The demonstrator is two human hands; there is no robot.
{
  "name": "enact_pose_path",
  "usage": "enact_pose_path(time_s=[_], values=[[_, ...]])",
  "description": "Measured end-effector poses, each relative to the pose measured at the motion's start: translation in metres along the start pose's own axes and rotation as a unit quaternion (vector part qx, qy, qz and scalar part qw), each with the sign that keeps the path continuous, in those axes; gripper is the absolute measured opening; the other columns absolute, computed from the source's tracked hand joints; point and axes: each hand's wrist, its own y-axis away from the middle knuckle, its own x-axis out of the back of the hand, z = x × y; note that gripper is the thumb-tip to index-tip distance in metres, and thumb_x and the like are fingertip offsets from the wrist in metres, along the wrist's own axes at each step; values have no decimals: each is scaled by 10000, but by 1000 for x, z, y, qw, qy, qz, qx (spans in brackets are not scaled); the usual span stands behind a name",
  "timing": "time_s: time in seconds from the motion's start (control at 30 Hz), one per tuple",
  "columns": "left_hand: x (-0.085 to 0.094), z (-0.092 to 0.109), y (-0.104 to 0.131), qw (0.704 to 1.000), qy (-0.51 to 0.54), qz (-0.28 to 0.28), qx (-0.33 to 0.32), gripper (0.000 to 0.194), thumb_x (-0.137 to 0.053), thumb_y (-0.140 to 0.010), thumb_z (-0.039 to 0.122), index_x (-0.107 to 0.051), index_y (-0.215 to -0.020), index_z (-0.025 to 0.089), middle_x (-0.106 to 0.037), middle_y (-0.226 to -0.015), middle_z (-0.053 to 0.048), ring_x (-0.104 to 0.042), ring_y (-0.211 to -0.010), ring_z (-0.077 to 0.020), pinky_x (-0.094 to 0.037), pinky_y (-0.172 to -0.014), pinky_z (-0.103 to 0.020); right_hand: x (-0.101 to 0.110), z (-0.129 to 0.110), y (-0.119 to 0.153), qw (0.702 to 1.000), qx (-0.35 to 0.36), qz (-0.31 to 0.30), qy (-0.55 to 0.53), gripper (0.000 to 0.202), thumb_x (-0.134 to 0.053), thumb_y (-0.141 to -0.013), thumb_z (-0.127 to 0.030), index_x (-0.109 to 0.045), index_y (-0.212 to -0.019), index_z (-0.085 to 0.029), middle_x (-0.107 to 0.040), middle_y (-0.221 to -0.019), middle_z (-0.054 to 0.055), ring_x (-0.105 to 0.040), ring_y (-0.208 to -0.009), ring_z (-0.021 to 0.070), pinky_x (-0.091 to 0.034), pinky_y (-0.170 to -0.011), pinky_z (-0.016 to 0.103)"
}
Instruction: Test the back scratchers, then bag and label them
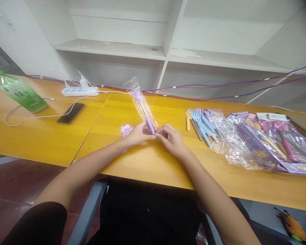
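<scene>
Gripping the handle's butt end through or inside the bag, the left hand point(138, 134) has its thumb along the near side. The right hand point(173, 139) is beside it, thumb & index pinched tog. at the same end, apparently on the bag's edge; exact contact too small to tell. Held betw. them over the mid bench point(140, 165): a purple back scratcher point(150, 125), tilted away, claw end far; can't tell if that end rests on the wood.

Handling, prob.: light, easy one-handed. Handle looks stiff & smooth, so maybe a bit slippery, esp. w/ film round it. Best hold = the thick handle, approx. mid-length. Thin metal-looking shaft should be rigid too; claw prongs are likely the fragile bit, so no squeezing there. The clear plastic bag point(132, 83) around it, sticking out past the claw, looks thin, floppy, easily creased or torn; take it by the edge, fingertips only.

Just beyond the left wrist, partly hidden: small pink printed cards point(126, 130). To the right, a loose pile of back scratchers point(206, 137), blue, yellow etc., then crumpled clear wrappers point(232, 149) & a purple display box point(255, 146). Farther, left: smartphone point(70, 113), green tea bottle point(28, 97), power strip point(73, 91).
</scene>
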Motion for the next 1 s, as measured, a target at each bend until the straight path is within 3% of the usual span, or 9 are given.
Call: enact_pose_path(time_s=[0.17,0.43,0.67,0.83,1.0], values=[[-3,-1,0,1000,0,-5,20,540,-976,-706,332,-647,-1095,154,-773,-1009,-70,-738,-907,-189,-557,-908,-373,-3,3,0,999,-36,24,-23,160,-714,-1005,-375,-656,-1064,-238,-638,-836,11,-580,-704,169,-482,-667,325],[-8,-1,1,999,8,-3,38,542,-982,-694,334,-634,-1070,159,-756,-967,-59,-724,-869,-184,-559,-867,-360,2,6,-2,997,-54,46,-38,323,-762,-959,-446,-658,-1194,-250,-622,-996,31,-566,-657,140,-499,-655,332],[-4,0,2,999,-38,16,33,613,-972,-713,459,-662,-1154,167,-748,-1075,-82,-688,-896,-183,-534,-841,-326,-1,5,-1,990,-127,-17,-67,357,-823,-888,-520,-703,-1068,-235,-677,-852,12,-601,-705,173,-480,-663,315],[-7,1,2,999,10,-1,39,637,-1004,-656,430,-634,-1101,164,-731,-984,-51,-681,-854,-165,-531,-844,-334,1,4,-2,989,-132,-29,-53,380,-768,-914,-589,-676,-861,-223,-689,-782,14,-585,-704,172,-456,-676,309],[-9,2,0,999,4,-15,33,609,-991,-670,390,-628,-1099,157,-684,-843,3,-647,-764,-138,-502,-774,-310,3,5,-3,991,-126,-19,-44,432,-765,-903,-630,-650,-812,-224,-671,-734,7,-566,-672,167,-430,-645,304]])
